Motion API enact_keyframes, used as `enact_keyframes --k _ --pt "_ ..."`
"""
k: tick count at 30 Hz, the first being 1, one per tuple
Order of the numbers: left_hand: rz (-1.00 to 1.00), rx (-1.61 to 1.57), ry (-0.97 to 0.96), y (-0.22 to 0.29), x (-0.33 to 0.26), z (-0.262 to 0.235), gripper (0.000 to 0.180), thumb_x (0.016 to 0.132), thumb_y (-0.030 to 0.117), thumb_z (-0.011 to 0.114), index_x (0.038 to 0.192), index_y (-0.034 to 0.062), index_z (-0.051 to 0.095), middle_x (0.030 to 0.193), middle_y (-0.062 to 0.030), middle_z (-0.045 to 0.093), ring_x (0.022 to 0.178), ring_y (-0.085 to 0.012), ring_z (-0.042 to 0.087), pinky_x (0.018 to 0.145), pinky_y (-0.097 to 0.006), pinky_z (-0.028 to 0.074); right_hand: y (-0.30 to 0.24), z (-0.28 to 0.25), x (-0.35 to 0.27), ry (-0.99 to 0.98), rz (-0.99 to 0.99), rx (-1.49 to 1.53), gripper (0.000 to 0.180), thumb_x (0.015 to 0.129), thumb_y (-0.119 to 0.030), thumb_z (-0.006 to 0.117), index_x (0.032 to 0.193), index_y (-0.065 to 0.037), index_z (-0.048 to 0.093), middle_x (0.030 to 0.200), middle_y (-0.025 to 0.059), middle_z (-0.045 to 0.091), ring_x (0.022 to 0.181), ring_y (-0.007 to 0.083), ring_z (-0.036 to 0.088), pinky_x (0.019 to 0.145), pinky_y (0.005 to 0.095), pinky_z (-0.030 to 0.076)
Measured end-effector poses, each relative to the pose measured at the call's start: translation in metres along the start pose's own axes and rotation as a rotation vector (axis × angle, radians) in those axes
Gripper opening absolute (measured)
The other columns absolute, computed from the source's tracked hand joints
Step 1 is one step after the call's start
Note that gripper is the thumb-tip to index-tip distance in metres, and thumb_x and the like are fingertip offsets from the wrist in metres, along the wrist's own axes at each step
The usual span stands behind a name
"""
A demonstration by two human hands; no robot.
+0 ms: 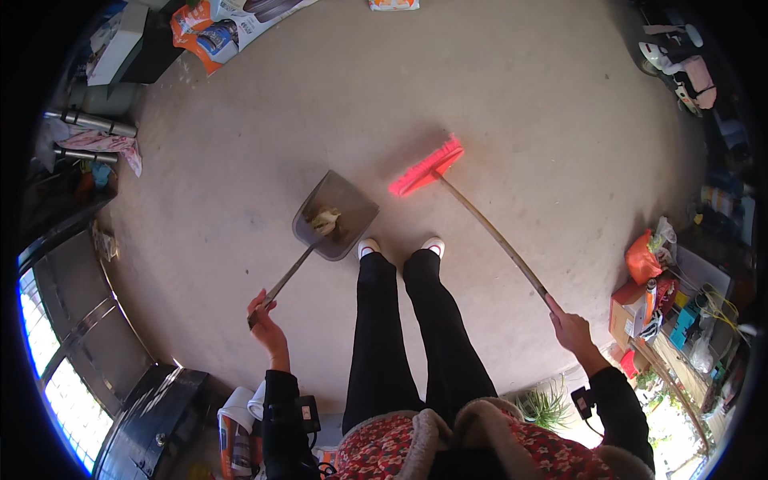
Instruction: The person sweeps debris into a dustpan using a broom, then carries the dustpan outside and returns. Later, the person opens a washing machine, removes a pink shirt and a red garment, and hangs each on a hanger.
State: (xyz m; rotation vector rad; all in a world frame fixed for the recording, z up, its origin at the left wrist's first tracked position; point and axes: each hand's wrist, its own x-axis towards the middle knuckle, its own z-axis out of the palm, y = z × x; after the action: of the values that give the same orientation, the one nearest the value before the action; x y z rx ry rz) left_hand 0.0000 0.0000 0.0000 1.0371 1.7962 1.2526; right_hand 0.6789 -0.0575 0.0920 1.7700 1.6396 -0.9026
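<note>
My left hand (269, 326) is closed round the handle of a grey dustpan (350, 200), which rests on the floor in front of my feet, a little to the left. Inside the pan lies a pale, leafy-looking scrap (326, 221) with some darker debris. In my right hand (570, 328) is the long stick of a broom (430, 170), fingers wrapped about its upper end. The broom's red-pink bristle head is beyond my right foot, apart from the dustpan and to the right of it, tilted across the view.
Concrete floor (520, 104) spreads around me. A printed sack (220, 36) lies at the far left, and a scooter-like vehicle (680, 76) stands far right. Boxes and bags (644, 258) crowd the right side. A black cabinet (152, 424) and a potted plant (546, 406) are near.
</note>
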Motion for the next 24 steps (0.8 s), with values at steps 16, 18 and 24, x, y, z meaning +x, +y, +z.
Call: enact_keyframes --k 16,18,24 --pt "0.095 0.334 -0.376 0.067 0.061 0.143 0.014 0.095 0.007 0.054 0.108 0.0058 0.060 0.110 -0.0079 0.067 0.097 -0.0239 0.066 0.082 -0.030 0.051 -0.076 0.058 0.006 -0.098 0.284 0.297 0.062 0.095 -0.033 0.046 0.147 -0.046 0.014 0.082 0.0235 0.066 0.082 0.0429 0.064 0.076 0.0543 0.050" --pt "0.100 0.350 -0.383 0.070 0.064 0.149 0.012 0.094 0.008 0.055 0.105 0.0068 0.060 0.110 -0.0075 0.067 0.097 -0.0262 0.066 0.081 -0.030 0.051 -0.076 0.056 -0.021 -0.054 0.281 0.485 0.060 0.095 -0.031 0.047 0.148 -0.041 0.019 0.079 0.0214 0.065 0.077 0.0379 0.065 0.074 0.0509 0.050" --pt "0.158 0.477 -0.322 0.068 0.076 0.169 0.017 0.098 0.021 0.051 0.105 0.0098 0.062 0.104 -0.0086 0.067 0.089 -0.0275 0.066 0.074 -0.034 0.051 -0.107 0.055 -0.034 0.067 0.414 0.977 0.060 0.095 -0.021 0.048 0.150 -0.024 0.023 0.063 0.0067 0.053 0.051 0.0172 0.051 0.049 0.0341 0.046"
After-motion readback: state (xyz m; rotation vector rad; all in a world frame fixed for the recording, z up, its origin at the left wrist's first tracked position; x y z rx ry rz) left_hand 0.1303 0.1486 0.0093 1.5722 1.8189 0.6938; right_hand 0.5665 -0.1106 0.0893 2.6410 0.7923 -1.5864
